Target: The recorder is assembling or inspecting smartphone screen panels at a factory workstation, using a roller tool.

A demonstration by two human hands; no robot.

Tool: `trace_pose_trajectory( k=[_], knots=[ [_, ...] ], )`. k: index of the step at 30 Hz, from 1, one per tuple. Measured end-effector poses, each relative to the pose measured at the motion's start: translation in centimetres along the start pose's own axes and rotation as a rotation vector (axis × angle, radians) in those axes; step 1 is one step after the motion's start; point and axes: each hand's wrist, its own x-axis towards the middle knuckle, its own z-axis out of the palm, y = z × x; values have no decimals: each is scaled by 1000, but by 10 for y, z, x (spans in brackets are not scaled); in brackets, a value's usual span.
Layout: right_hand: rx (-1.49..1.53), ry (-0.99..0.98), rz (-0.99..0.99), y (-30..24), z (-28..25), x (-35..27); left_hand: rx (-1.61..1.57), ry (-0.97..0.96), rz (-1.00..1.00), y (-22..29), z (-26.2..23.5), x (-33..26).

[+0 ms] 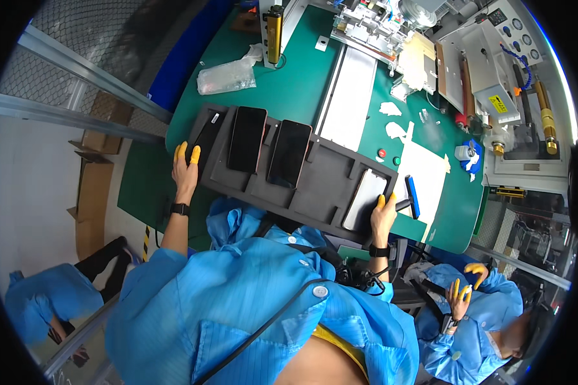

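A dark grey compartment tray lies tilted over the near part of the green bench, close to my body. My left hand, with yellow finger cots, grips its left end. At the opposite end my right hand, also in yellow finger cots, closes on the right edge. Two black-screened phones sit side by side in the left compartments. A third phone, its face shining pale, rests in the right compartment beside my right hand. The undersides of the tray and of both hands are hidden.
A blue roller lies on a white sheet right of the tray. Behind are a clear plastic bag, a white rail and a machine. Co-workers are at lower right and lower left.
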Motion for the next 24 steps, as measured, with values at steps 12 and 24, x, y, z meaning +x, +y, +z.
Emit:
trace_pose_trajectory(
  k=[12,24],
  knots=[
    [17,-97,41,-11,-8,8,96,34,126,8,17,-43],
    [181,-387,-697,-184,60,-37,-39,290,-6,-7,-5,-2]
  ],
)
